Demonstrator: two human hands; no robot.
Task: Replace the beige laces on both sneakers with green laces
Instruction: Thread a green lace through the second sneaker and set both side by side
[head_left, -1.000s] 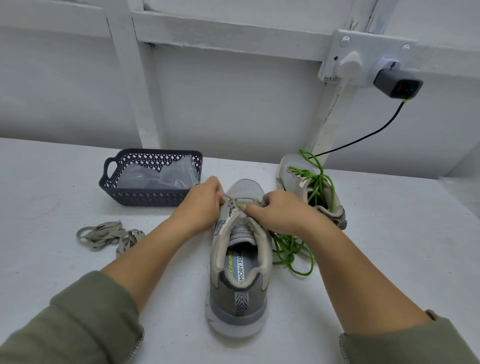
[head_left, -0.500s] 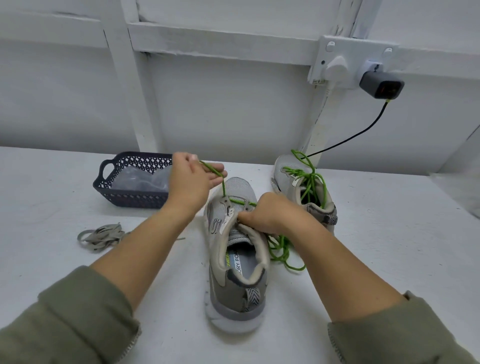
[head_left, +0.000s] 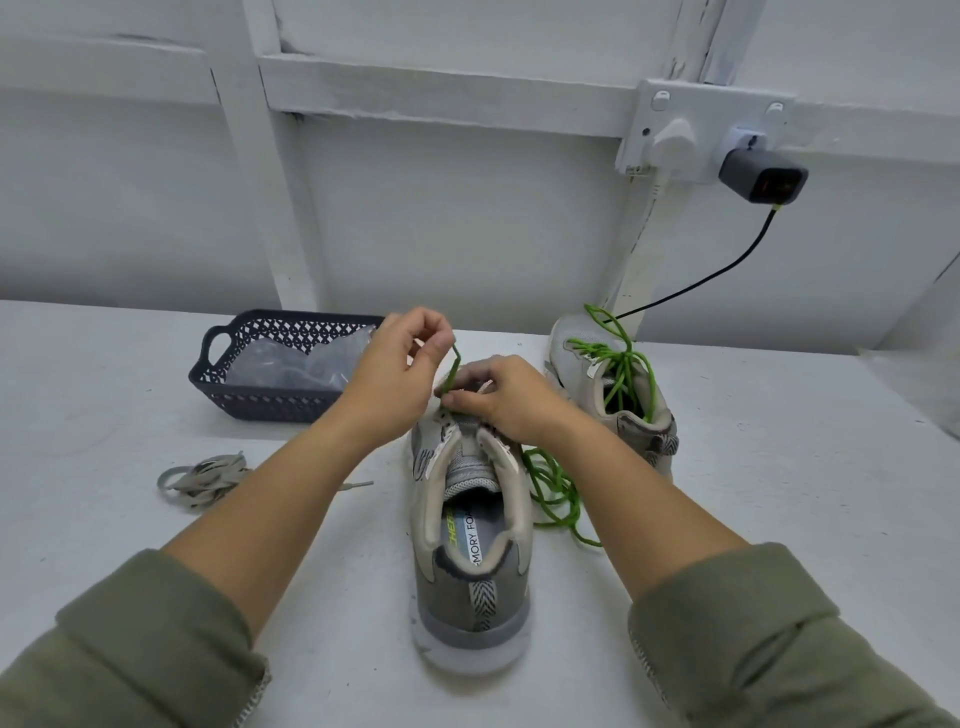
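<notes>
Green lace (head_left: 456, 366) held by left hand (head_left: 395, 379); right hand (head_left: 511, 400) moved forward to it.

Table (head_left: 104, 545): sneakers (head_left: 470, 587), basket (head_left: 270, 402), beige laces (head_left: 202, 480), green lace (head_left: 556, 493)

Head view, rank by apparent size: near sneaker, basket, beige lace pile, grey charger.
1. Near sneaker, though it is closest to the camera.
2. Dark basket, partly behind the left hand.
3. Beige lace pile and grey charger: look about alike, not ranked.

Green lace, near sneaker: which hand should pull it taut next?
Likely left: the left hand pinches the green lace above the near sneaker; the right hand pinches it lower down.
</notes>
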